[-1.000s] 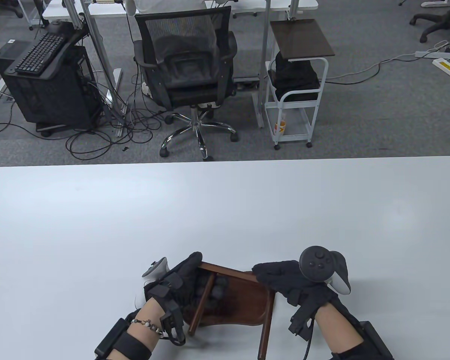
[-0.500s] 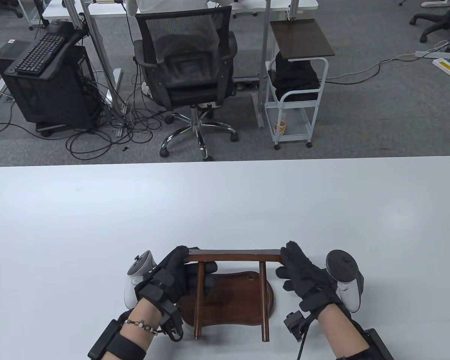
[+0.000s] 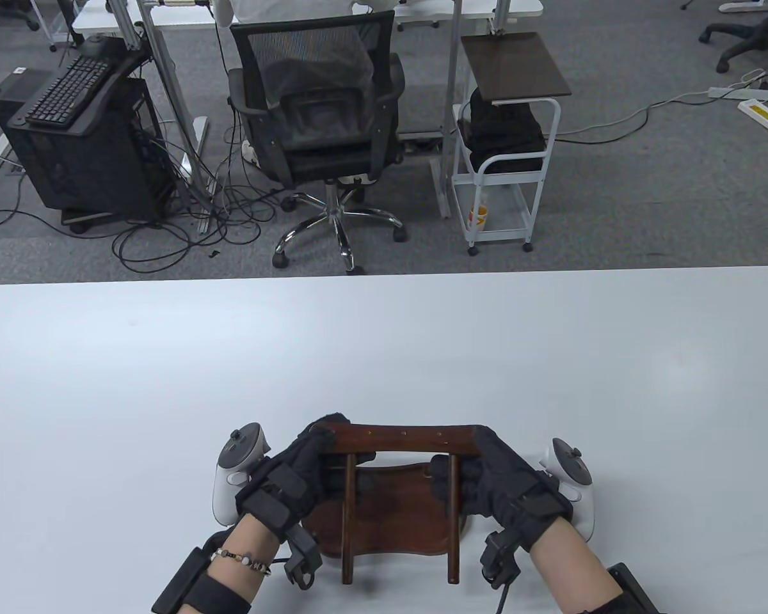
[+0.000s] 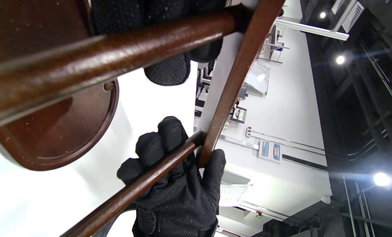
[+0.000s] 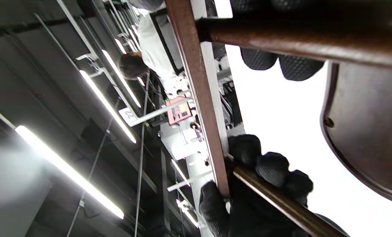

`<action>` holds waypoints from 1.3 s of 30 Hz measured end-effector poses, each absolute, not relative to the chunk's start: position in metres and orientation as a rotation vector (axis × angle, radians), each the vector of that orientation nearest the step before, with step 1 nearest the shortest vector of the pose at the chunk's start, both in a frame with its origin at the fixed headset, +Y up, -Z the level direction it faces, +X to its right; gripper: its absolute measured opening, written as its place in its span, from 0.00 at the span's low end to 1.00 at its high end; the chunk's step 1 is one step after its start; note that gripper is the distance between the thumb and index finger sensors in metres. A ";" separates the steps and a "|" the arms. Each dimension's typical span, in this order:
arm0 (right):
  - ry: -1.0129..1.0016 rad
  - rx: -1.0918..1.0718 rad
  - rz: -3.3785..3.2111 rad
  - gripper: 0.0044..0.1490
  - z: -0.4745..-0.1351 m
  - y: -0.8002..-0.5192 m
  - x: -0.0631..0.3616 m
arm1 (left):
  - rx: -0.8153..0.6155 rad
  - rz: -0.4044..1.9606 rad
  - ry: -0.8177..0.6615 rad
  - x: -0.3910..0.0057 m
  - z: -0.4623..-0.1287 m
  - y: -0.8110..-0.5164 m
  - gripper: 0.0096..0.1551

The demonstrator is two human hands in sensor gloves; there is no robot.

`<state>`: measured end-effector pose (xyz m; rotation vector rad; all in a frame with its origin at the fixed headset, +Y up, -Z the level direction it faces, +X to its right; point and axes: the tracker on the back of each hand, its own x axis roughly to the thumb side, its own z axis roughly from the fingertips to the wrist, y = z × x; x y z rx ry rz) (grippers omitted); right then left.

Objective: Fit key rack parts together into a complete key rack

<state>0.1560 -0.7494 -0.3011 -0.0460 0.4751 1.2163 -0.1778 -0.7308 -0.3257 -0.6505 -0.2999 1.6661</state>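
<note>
The dark wooden frame, a crossbar (image 3: pixel 403 440) with a left post (image 3: pixel 347 518) and a right post (image 3: pixel 453 524), is held over the oval wooden base (image 3: pixel 400 511), near the table's front edge. My left hand (image 3: pixel 307 467) grips the left post where it meets the crossbar. My right hand (image 3: pixel 486 473) grips the right post at its joint. The left wrist view shows the right hand (image 4: pixel 176 184) wrapped on its post, the crossbar (image 4: pixel 235 75) and the base (image 4: pixel 51 131). The right wrist view shows the left hand (image 5: pixel 255 184), the crossbar (image 5: pixel 199 98) and the base (image 5: pixel 370 131).
The white table (image 3: pixel 384 345) stretches away behind the rack. Beyond its far edge stand an office chair (image 3: pixel 320 115) and a small white cart (image 3: pixel 505 141) on the carpet.
The frame swung from skewed to square with the table edge. The crossbar's face with small holes now turns up. My right hand went from lying at the crossbar's end to gripping the right post.
</note>
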 end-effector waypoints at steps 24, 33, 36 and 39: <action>0.209 0.438 1.174 0.46 -0.324 -0.734 0.131 | -0.422 1.670 -0.588 -0.208 -0.344 -0.720 0.35; 0.201 0.440 1.199 0.45 -0.329 -0.744 0.129 | -0.416 1.659 -0.579 -0.211 -0.347 -0.726 0.34; 0.202 0.429 1.205 0.45 -0.330 -0.747 0.130 | -0.411 1.643 -0.581 -0.210 -0.348 -0.725 0.34; 0.209 0.397 1.235 0.45 -0.331 -0.753 0.131 | -0.427 1.627 -0.556 -0.211 -0.349 -0.734 0.34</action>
